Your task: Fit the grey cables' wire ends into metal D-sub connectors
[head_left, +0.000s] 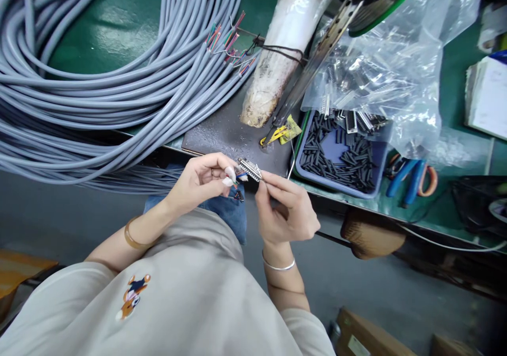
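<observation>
My left hand (200, 181) is closed in a pinch at the table's front edge, with white coverings on its thumb and a fingertip. Thin coloured wires (240, 176) come out from between those fingers. In my right hand (287, 208) is one end of a silver multi-pin connector (249, 169), gripped between thumb and fingers. The wires lie right against the connector's pin side; I cannot tell whether any are joined to it. Just below the left fingertips hangs a small dark piece (239, 195), too small to make out.
Coils of grey cable (130, 97) cover the left. A soldering iron (309, 76) slants over a dark board (222, 134), beside a wrapped white roll (285, 34). A blue tray (336, 186) holds black tubing pieces; a plastic bag (420, 81) of connectors and blue-handled pliers (414, 181) are nearby.
</observation>
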Action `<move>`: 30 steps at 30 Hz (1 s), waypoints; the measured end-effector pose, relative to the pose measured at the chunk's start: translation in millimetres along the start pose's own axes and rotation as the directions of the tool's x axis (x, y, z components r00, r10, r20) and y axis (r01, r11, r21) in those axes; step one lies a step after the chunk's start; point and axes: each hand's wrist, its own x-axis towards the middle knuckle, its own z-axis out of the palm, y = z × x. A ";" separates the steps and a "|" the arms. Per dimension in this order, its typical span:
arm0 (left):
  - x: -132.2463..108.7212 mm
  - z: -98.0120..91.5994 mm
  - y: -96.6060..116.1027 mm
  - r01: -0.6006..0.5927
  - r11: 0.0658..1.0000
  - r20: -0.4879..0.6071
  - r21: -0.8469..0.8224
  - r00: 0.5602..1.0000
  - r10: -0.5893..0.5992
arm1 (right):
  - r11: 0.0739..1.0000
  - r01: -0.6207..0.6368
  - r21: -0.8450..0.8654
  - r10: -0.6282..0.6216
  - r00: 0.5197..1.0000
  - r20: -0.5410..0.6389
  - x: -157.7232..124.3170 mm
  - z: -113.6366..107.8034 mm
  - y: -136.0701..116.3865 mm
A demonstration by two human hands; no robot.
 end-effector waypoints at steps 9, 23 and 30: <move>-2.2 5.6 2.4 0.031 0.988 -0.047 0.151 0.999 -0.024 | 0.962 -0.220 0.159 0.200 0.970 0.136 5.9 -0.2 7.1; -8.4 12.0 13.7 -0.092 0.927 0.027 0.363 0.996 0.088 | 0.998 -0.058 -0.014 0.059 0.997 0.045 4.7 0.3 7.6; -15.0 7.1 14.6 -0.213 0.734 0.069 0.645 0.973 0.221 | 0.999 -0.051 -0.019 0.052 0.997 0.065 4.8 0.8 10.2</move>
